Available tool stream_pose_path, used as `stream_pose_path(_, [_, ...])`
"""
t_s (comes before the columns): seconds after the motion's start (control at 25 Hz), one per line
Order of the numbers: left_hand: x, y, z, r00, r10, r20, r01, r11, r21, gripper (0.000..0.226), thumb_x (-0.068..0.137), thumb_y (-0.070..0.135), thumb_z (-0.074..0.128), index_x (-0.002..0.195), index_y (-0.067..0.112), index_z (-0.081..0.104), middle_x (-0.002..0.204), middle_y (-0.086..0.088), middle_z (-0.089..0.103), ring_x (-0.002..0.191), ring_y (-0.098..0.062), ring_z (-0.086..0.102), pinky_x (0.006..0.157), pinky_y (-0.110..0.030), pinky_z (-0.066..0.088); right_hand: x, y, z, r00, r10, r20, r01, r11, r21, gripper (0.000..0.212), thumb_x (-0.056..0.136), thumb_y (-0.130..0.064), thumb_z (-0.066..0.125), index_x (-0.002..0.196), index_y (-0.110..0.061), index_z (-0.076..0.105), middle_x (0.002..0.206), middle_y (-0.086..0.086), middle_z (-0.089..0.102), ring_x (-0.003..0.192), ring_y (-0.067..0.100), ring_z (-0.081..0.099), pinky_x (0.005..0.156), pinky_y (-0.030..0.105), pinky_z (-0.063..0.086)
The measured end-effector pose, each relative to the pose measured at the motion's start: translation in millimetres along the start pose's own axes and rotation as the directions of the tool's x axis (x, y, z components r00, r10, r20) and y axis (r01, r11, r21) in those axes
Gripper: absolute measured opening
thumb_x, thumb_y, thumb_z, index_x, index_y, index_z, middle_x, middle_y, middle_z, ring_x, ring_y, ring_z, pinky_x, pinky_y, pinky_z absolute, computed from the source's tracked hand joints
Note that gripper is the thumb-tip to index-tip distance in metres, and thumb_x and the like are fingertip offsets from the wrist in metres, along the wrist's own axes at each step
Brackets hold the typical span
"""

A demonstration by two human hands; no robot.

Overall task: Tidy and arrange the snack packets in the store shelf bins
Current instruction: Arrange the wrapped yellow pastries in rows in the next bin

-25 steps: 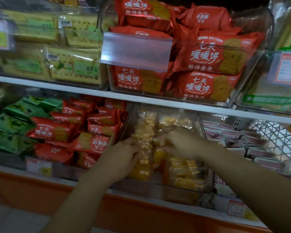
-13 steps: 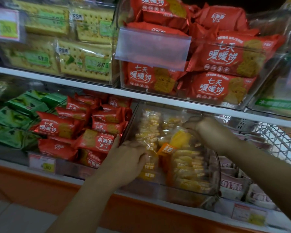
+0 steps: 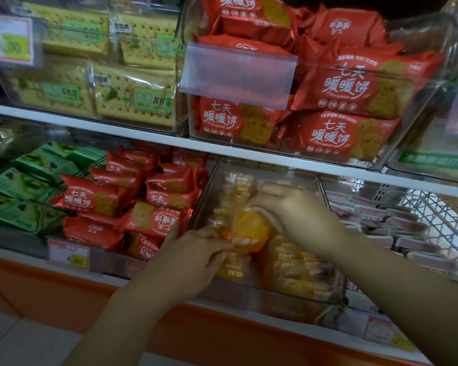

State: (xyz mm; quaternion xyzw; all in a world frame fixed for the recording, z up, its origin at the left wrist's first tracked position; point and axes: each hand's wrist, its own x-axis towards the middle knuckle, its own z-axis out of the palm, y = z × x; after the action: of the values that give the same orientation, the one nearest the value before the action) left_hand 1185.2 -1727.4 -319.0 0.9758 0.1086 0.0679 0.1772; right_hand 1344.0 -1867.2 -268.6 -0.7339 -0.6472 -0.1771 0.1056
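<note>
Setting: store shelving with a white upper shelf board [image 3: 275, 157] and an orange base, seen from above and in front.
Landmark: clear bin [image 3: 337, 291] in the middle of the lower tier, part-filled with yellow packets [image 3: 296, 270] in see-through wrap.
Task thing: one raised packet [image 3: 249, 229], yellow with an orange band, held up above the rows inside the clear bin, toward its left half.
Right hand [image 3: 299, 215]: reaching into the bin from the right, fingers curled down over the top of the raised packet, grasping it.
Left hand [image 3: 196, 260]: at the bin's front left corner, fingers bent against the packet's orange band; it seems to pinch that edge, though motion blur makes the contact unclear.
Left of the bin: heaped red packets [image 3: 154, 202], and beyond them green packets [image 3: 29, 186]; a price tag [image 3: 69, 256] hangs on the shelf edge below the red ones.
Right of the bin: rows of mauve packets [image 3: 397, 223], then a white wire basket [image 3: 444, 220].
Above the bin: larger red biscuit packs [image 3: 328, 88] in a clear tub with a blank label holder [image 3: 238, 75] on its front.
Above and left of the bin: pale soda-cracker packs [image 3: 132, 93] in another clear tub.
</note>
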Motion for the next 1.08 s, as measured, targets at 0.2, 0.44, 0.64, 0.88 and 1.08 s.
stream_pose_path(0.2, [-3,-8,-3,0.995,0.054,-0.083,-0.052,0.998,0.018,0.035,0.097,0.032,0.035,0.121,0.037,0.059,0.121,0.019,0.054,0.119,-0.008,0.039,0.115,-0.047,0.012,23,-6,7,0.995,0.091,-0.04,-0.084,0.982,0.167,0.02,0.091,-0.026,0.052,0.102,-0.02,0.068,0.1,0.0,0.067,0.091,0.023,0.065,0.075,0.04,0.054])
stream_pose_path(0.44, [-5,-23,-2,0.953,0.117,-0.28,-0.088,0.99,0.113,0.036,0.081,0.028,0.047,0.11,0.028,0.069,0.108,0.006,0.059,0.103,-0.023,0.051,0.093,-0.05,0.043,29,-21,46,0.861,0.233,0.452,-0.443,0.78,0.442,0.024,0.095,-0.025,0.05,0.105,-0.013,0.068,0.092,-0.006,0.068,0.091,0.01,0.063,0.089,0.034,0.049])
stream_pose_path(0.64, [-3,-21,4,0.997,0.016,-0.073,-0.007,0.992,0.128,0.082,0.073,0.065,-0.002,0.145,0.037,0.024,0.148,0.022,0.028,0.144,-0.011,-0.008,0.113,-0.052,-0.014,5,-20,30,0.685,0.111,0.72,-0.569,0.699,0.434,0.063,0.089,-0.044,0.055,0.144,-0.023,0.032,0.145,-0.007,0.04,0.127,0.006,0.043,0.108,0.026,0.034])
stream_pose_path(0.88, [-11,-15,-2,0.998,-0.055,0.036,0.051,0.995,0.086,0.055,0.092,0.059,0.033,0.143,0.038,0.03,0.145,0.023,0.029,0.144,-0.012,-0.006,0.111,-0.055,-0.018,10,-51,40,0.688,0.176,0.704,-0.564,0.74,0.367,0.058,0.084,-0.035,0.065,0.133,-0.019,0.037,0.128,-0.002,0.053,0.112,0.012,0.052,0.097,0.03,0.044])
stream_pose_path(1.08, [-20,-16,-6,0.999,-0.036,0.014,0.035,0.998,0.053,0.042,0.09,0.051,0.047,0.131,0.044,0.043,0.129,0.026,0.039,0.139,-0.007,0.008,0.111,-0.055,-0.015,-14,-64,54,0.78,0.206,0.59,-0.491,0.787,0.374,0.049,0.094,-0.029,0.05,0.138,-0.021,0.03,0.13,0.006,0.051,0.115,0.019,0.052,0.097,0.038,0.043])
